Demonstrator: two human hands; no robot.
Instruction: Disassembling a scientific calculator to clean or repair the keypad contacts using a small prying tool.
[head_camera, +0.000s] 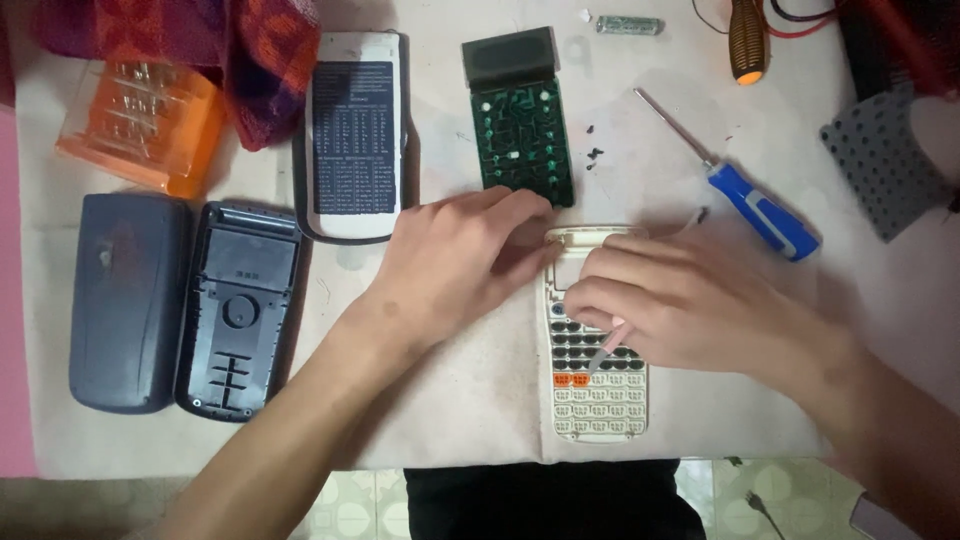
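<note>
A cream calculator front shell lies face down on the white cloth, its key holes showing dark and orange key backs. My left hand rests on the shell's top left corner, fingers curled against it. My right hand lies across the shell's upper part and pinches thin tweezers whose tips point down onto the dark keys. Just above my left hand lies the green circuit board with its dark display.
A blue-handled screwdriver lies to the right. Two dark back covers sit at the left, a slide cover above, an orange plastic box, a red cloth, a grey rubber keypad, a battery.
</note>
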